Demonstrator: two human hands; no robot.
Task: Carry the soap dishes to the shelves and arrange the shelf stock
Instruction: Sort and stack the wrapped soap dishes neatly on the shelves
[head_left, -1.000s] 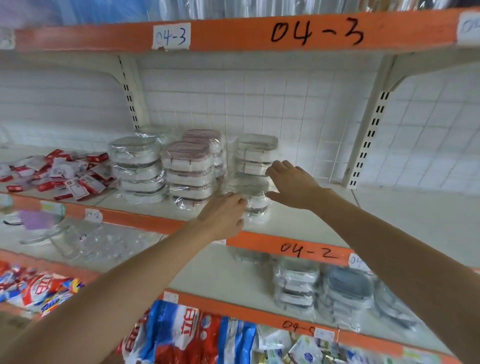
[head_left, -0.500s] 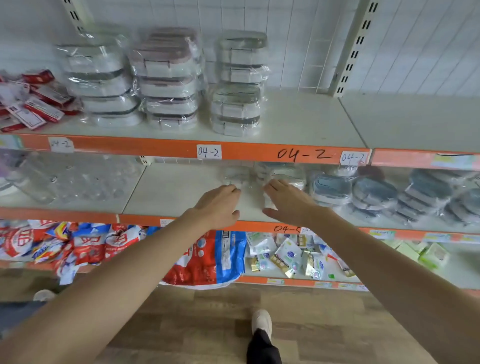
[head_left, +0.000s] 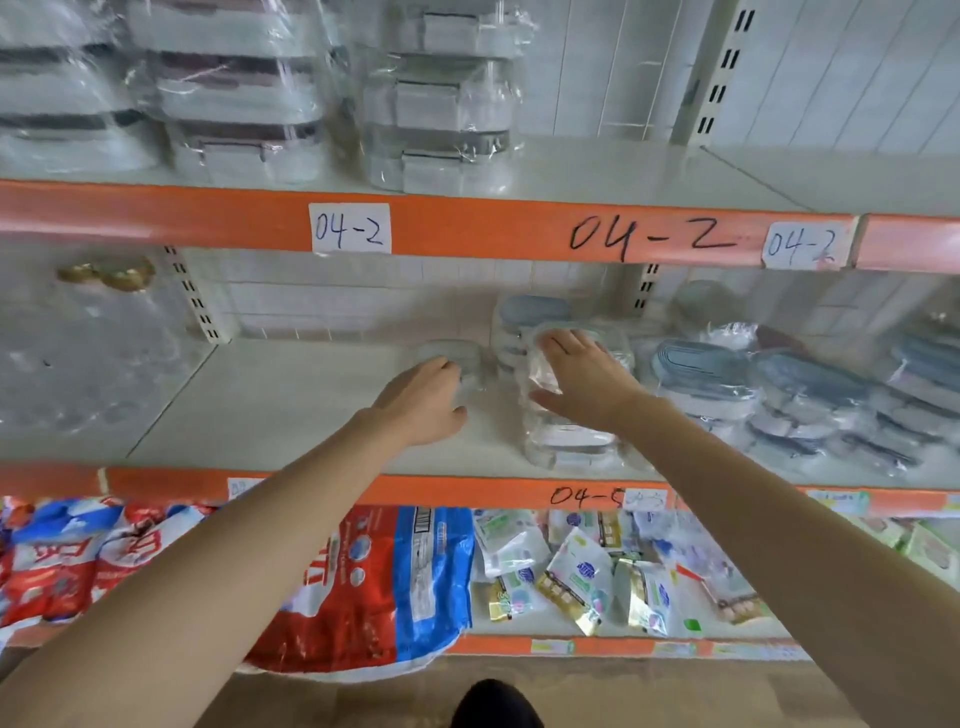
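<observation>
Both hands reach into the middle shelf (head_left: 291, 405). My left hand (head_left: 423, 402) lies palm down on a single plastic-wrapped soap dish (head_left: 452, 356), fingers curled over its near side. My right hand (head_left: 582, 382) rests flat on top of a stack of wrapped soap dishes (head_left: 566, 441), fingers spread over the crinkled film. A taller blue-lidded stack (head_left: 530, 317) stands just behind. On the shelf above, three stacks of wrapped dishes (head_left: 441, 104) stand side by side.
More wrapped blue and grey dishes (head_left: 800, 395) crowd the middle shelf to the right. Clear glassware (head_left: 78, 353) fills its left bay. Below hang red and blue detergent bags (head_left: 363, 587) and small sachets (head_left: 582, 577). Orange shelf edges carry 04-2 labels (head_left: 350, 228).
My view dropped from the upper shelf to the middle one. Both hands left the upper stacks and moved down into the middle shelf, settling on the wrapped dishes there.
</observation>
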